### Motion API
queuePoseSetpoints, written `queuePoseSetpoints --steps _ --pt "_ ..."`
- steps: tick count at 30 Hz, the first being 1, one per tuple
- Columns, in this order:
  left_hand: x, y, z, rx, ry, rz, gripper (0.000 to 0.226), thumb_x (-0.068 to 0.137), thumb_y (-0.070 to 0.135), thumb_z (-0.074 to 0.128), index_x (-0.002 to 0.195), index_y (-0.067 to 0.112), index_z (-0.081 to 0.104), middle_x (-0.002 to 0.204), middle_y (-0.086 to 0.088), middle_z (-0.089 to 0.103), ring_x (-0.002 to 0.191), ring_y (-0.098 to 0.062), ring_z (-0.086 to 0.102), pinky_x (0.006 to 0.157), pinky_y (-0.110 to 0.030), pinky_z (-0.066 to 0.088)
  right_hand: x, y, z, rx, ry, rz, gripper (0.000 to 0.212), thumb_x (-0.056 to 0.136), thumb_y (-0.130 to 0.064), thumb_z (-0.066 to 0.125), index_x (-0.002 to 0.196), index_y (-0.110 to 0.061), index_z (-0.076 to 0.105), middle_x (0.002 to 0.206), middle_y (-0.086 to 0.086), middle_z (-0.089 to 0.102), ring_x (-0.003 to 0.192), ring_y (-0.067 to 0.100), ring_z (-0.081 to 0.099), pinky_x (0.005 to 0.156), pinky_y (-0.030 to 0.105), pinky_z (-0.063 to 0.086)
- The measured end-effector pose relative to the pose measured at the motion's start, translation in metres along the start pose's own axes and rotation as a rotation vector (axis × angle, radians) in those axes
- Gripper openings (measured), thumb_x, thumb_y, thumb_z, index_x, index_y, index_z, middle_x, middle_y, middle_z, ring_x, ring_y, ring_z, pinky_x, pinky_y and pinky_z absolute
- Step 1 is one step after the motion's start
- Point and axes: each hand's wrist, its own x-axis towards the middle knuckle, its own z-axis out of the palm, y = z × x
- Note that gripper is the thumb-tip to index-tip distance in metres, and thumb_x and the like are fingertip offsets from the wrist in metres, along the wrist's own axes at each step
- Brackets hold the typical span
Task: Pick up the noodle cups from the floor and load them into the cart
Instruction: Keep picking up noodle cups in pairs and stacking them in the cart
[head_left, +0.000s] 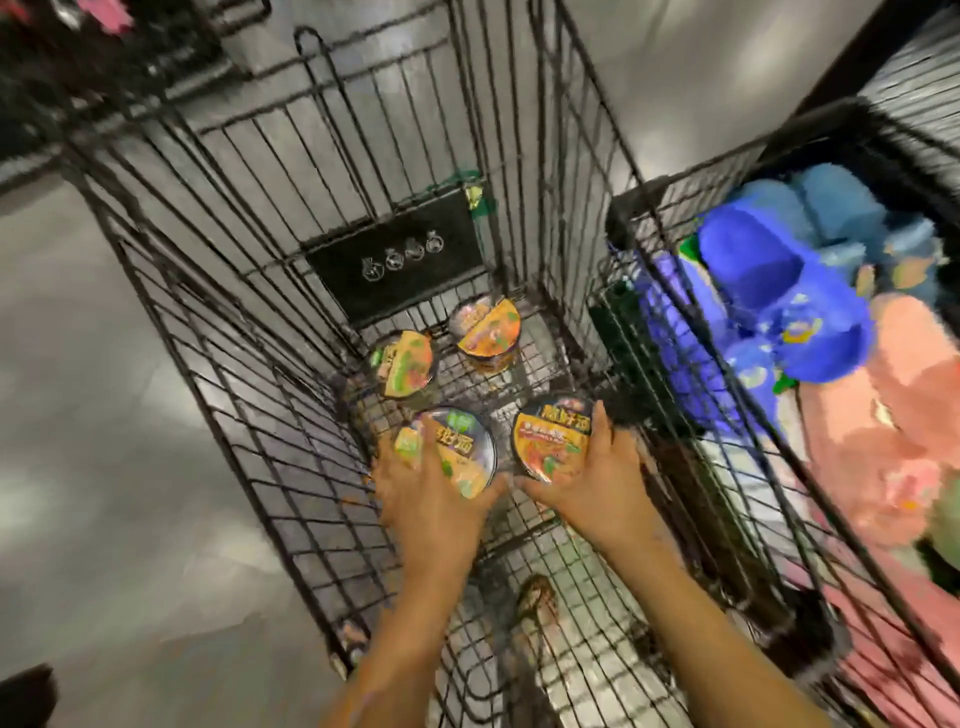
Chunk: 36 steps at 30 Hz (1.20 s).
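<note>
Both my arms reach down into a black wire cart (249, 374). My left hand (423, 499) grips a noodle cup with a purple-rimmed lid (467, 444) low over the cart's floor. Beside it, my right hand (592, 478) grips a noodle cup with an orange lid (550, 434). Two more noodle cups rest on the cart's wire bottom further ahead: one on the left (408, 364) and one on the right (485, 327). All lids face up. The picture is blurred by motion.
A black plate with small icons (400, 260) hangs on the cart's far wall. To the right stands a wire bin (727, 171) full of blue slippers (779, 291) and pink slippers (883, 415). Grey floor (104, 415) lies to the left. A sandalled foot (537, 608) shows below the cart.
</note>
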Motion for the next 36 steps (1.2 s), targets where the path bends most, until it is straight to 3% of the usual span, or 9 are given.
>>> queuePoseSetpoints --steps 5,10,16,20,24,26,29,33,36 --pt "0.063 -0.014 0.082 0.062 -0.047 -0.096 0.104 0.075 0.077 0.055 0.155 0.029 0.008 0.158 -0.021 -0.001 0.143 -0.041 0.007 0.114 -0.047 0.017 0.093 0.015 0.055 -0.097 0.02 -0.095 0.135 0.054 -0.064 0.083 0.154 -0.014 0.007 0.14 0.024 0.032 0.129 0.04 0.033 0.103 0.041 0.036" --pt "0.099 -0.023 0.125 0.016 0.068 -0.148 0.1 0.074 0.077 0.054 0.153 0.028 0.017 0.155 -0.024 0.009 0.14 -0.042 0.012 0.113 -0.048 0.015 0.139 0.027 0.094 -0.158 0.096 -0.235 0.13 0.052 -0.059 0.084 0.151 -0.007 0.018 0.134 0.023 0.038 0.12 0.039 0.041 0.096 0.041 0.042" --pt "0.114 -0.033 0.138 0.004 0.117 -0.099 0.098 0.074 0.077 0.051 0.153 0.033 0.014 0.157 -0.018 -0.001 0.139 -0.039 0.007 0.115 -0.047 0.014 0.147 0.023 0.107 -0.126 0.188 -0.289 0.127 0.05 -0.053 0.087 0.15 -0.006 0.024 0.125 0.024 0.039 0.11 0.042 0.045 0.089 0.04 0.046" --pt "0.114 -0.03 0.125 0.035 0.117 -0.069 0.102 0.072 0.08 0.05 0.154 0.03 0.014 0.157 -0.02 0.002 0.14 -0.04 0.011 0.116 -0.046 0.012 0.144 0.015 0.102 -0.202 0.167 -0.257 0.134 0.049 -0.067 0.082 0.151 -0.006 0.021 0.125 0.024 0.04 0.107 0.041 0.047 0.085 0.042 0.047" --pt "0.105 -0.032 0.107 0.046 -0.003 -0.06 0.113 0.066 0.089 0.039 0.154 0.03 0.001 0.158 -0.023 -0.013 0.145 -0.038 -0.009 0.118 -0.044 0.0 0.136 0.006 0.081 -0.316 0.042 -0.209 0.142 0.043 -0.088 0.064 0.154 -0.018 0.009 0.134 0.023 0.035 0.118 0.04 0.042 0.092 0.046 0.044" --pt "0.096 -0.029 0.092 0.085 -0.061 -0.062 0.116 0.064 0.092 0.031 0.154 0.027 -0.004 0.156 -0.024 -0.018 0.145 -0.037 -0.015 0.118 -0.044 -0.004 0.123 0.004 0.066 -0.31 -0.023 -0.168 0.141 0.045 -0.089 0.062 0.153 -0.024 0.0 0.141 0.023 0.029 0.127 0.04 0.036 0.099 0.046 0.04" --pt "0.072 -0.021 0.06 0.166 -0.146 -0.03 0.104 0.078 0.081 0.037 0.154 0.025 -0.007 0.156 -0.021 -0.023 0.145 -0.038 -0.014 0.119 -0.045 -0.001 0.09 0.001 0.039 -0.307 -0.104 -0.094 0.137 0.053 -0.085 0.064 0.153 -0.024 -0.009 0.146 0.022 0.027 0.133 0.039 0.032 0.105 0.044 0.039" --pt "0.021 -0.007 0.012 0.266 -0.219 0.02 0.098 0.084 0.078 0.033 0.153 0.024 -0.012 0.155 -0.02 -0.026 0.145 -0.04 -0.017 0.12 -0.046 0.001 0.026 0.003 0.006 -0.297 -0.127 -0.007 0.137 0.055 -0.087 0.06 0.153 -0.023 -0.012 0.14 0.022 0.037 0.128 0.037 0.039 0.102 0.04 0.04" --pt "-0.021 0.001 -0.019 0.351 -0.273 0.068 0.098 0.085 0.078 0.03 0.153 0.022 -0.013 0.157 -0.019 -0.021 0.145 -0.04 -0.017 0.121 -0.046 0.004 -0.027 0.003 -0.012 -0.347 -0.19 0.044 0.131 0.062 -0.086 0.056 0.153 -0.02 -0.012 0.145 0.02 0.034 0.131 0.035 0.038 0.103 0.039 0.038"
